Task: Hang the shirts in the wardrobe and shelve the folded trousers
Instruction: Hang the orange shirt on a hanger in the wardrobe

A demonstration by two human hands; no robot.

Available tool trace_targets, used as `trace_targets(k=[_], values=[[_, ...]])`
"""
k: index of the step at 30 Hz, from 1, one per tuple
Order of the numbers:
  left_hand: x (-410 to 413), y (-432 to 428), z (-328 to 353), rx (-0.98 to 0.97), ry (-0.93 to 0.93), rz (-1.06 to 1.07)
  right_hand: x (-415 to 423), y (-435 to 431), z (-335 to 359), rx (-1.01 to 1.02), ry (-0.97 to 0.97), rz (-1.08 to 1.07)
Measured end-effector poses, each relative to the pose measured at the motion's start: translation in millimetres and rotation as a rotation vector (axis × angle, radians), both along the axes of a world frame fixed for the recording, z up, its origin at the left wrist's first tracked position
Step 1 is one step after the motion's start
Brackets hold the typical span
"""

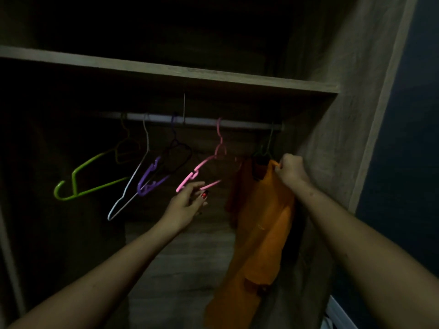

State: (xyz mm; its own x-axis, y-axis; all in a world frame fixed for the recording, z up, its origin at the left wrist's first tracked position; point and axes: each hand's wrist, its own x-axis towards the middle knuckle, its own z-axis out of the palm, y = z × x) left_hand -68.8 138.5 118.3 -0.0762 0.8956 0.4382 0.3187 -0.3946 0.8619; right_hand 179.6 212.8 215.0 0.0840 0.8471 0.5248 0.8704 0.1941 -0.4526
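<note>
An orange shirt (261, 224) hangs on a dark green hanger (267, 148) at the right end of the wardrobe rail (202, 121). My right hand (291, 170) is closed on the shirt's shoulder at the hanger. A pink hanger (209, 162) hangs from the rail just left of the shirt. My left hand (187, 205) pinches its lower bar between thumb and fingers. No folded trousers are in view.
Green (78, 176), white (133, 184), purple (149, 179) and black (175, 155) bare hangers hang on the rail to the left. A wooden shelf (166, 70) runs above the rail. The wardrobe's side panel (344, 115) stands right of the shirt.
</note>
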Motion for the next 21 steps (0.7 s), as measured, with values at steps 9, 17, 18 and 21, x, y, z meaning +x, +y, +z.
trace_targets(k=[9, 17, 18, 21], values=[[-15, -17, -4, -0.065, -0.074, 0.017, -21, -26, -26, 0.407, -0.311, 0.069], [-63, -87, 8, -0.028, -0.066, 0.199, -160, -79, -43, 0.466, 0.053, 0.893], [-78, -104, 5, -0.031, -0.044, 0.255, -183, -90, -47, 0.460, 0.080, 0.973], [-124, -161, -6, -0.058, -0.062, 0.446, -245, -122, -61, 0.450, 0.134, 1.176]])
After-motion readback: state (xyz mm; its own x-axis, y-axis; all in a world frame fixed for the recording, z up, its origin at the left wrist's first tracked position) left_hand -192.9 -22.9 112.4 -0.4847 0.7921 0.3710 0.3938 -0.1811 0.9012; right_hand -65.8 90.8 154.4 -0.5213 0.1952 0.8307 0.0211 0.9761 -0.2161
